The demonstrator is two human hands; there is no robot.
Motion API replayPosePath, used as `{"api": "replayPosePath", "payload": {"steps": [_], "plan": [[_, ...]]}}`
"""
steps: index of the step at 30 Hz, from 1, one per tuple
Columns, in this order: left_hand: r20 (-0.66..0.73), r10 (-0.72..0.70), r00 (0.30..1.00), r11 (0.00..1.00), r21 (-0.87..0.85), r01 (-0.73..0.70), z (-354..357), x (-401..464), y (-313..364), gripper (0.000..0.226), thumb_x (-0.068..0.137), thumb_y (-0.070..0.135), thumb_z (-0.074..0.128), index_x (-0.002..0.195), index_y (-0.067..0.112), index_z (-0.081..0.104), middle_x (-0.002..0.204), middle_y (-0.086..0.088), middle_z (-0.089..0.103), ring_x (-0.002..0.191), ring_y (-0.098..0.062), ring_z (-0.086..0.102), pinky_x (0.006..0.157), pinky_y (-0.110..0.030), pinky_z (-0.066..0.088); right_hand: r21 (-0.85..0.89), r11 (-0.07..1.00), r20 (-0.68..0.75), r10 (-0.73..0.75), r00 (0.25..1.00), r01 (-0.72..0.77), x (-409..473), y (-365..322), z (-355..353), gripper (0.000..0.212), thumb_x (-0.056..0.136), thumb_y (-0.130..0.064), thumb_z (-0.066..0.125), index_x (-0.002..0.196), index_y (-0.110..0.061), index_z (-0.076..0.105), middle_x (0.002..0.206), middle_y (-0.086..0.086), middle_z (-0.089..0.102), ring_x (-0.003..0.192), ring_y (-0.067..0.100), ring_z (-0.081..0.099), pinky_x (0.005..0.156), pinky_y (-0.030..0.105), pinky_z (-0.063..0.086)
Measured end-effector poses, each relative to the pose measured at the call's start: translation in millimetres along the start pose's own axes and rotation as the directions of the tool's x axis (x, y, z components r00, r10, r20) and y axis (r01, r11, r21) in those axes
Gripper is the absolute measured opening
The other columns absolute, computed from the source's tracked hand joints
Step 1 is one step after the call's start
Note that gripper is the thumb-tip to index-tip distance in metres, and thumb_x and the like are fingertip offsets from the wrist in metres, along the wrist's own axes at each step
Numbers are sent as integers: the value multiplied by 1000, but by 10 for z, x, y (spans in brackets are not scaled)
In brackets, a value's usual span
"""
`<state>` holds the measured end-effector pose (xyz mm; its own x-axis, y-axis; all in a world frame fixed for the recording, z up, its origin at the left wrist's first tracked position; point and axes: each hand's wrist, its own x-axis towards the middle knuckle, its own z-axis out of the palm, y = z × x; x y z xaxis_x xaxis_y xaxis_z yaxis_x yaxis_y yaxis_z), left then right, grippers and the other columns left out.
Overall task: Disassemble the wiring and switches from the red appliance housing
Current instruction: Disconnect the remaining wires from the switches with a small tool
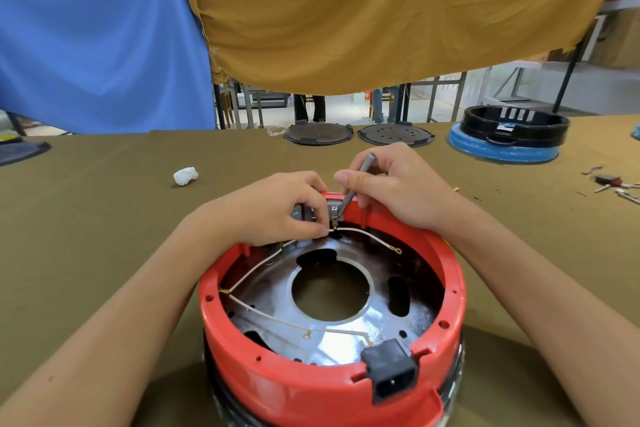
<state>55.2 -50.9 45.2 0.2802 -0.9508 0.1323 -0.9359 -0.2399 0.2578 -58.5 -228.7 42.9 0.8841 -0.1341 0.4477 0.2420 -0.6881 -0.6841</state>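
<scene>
The round red appliance housing (311, 388) stands upside down on the table in front of me, its shiny metal plate (277, 295) exposed inside. White wires (367, 235) with brass ring ends run around the inside. A black power socket (391, 371) sits in the near rim. At the far rim is a small grey switch (333, 209). My left hand (277, 211) pinches the white wire just below that switch. My right hand (398, 184) grips a thin grey tool (358, 180) whose tip touches the switch.
On the olive table lie a crumpled white wad (185, 175) at the left, two dark round plates (318, 133) at the far edge, a black and blue housing (509, 137) at the far right, and loose small parts (613, 184) at the right edge. Blue and mustard cloth hangs behind.
</scene>
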Motion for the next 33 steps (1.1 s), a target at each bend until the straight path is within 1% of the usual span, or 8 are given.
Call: {"api": "replayPosePath", "payload": {"steps": [5,8,13,16,22,27,30,33], "plan": [[3,3,1000,1000,-9,-3,-1,-2,0,5,89,32,71,87,31,75,116,13,53,102,-1,53,94,-21,38,18,999,-11,28,1000,-28,27,-1,16,29,96,-29,65,76,-8,71,55,-2,64,53,4,56,61,18,45],[-5,8,1000,1000,-14,-8,2,-6,1,5,89,31,71,85,33,74,115,14,52,101,0,52,93,-21,37,47,998,-26,47,999,-45,20,11,15,31,96,-29,65,78,-5,70,57,0,65,55,7,58,69,27,49],[-3,9,1000,1000,-18,-9,-2,-9,-3,4,89,33,71,86,34,73,115,15,52,101,0,52,94,-23,39,-38,998,-65,-42,997,40,-44,-16,18,29,95,-29,66,77,-7,71,60,3,68,60,19,64,69,33,51],[-1,7,1000,1000,-13,-7,0,-2,-3,4,89,33,71,86,34,74,115,15,52,102,1,52,94,-23,39,-75,995,-66,-69,995,64,-48,-33,11,27,94,-29,67,78,-9,71,60,2,68,61,20,64,69,36,52],[-4,9,1000,999,-31,-9,0,-10,-6,9,88,34,71,82,40,71,113,17,52,101,3,51,92,-21,39,-56,998,-38,-43,998,41,-29,-17,11,27,94,-29,67,78,-8,71,60,2,68,63,23,64,70,37,52],[1,10,1000,1000,-27,-10,-2,-9,-9,6,88,33,71,83,37,72,113,17,52,102,3,51,92,-20,38,-10,1000,-25,6,1000,-6,-3,-5,15,30,96,-30,65,78,-6,70,57,0,65,54,7,57,62,21,46],[5,11,1000,1000,-23,-11,-1,-10,-9,5,88,32,71,85,35,73,113,16,52,102,2,51,93,-21,38,25,999,-23,44,999,-44,8,4,17,32,97,-31,63,79,-5,70,57,-1,64,55,6,57,67,26,48],[3,10,1000,1000,-24,-10,0,-11,-10,5,88,33,71,85,35,73,113,17,52,102,3,51,92,-21,38,-11,1000,-44,24,999,-25,-5,9,33,32,97,-31,63,78,-6,69,57,0,65,56,11,59,71,33,49]]}}
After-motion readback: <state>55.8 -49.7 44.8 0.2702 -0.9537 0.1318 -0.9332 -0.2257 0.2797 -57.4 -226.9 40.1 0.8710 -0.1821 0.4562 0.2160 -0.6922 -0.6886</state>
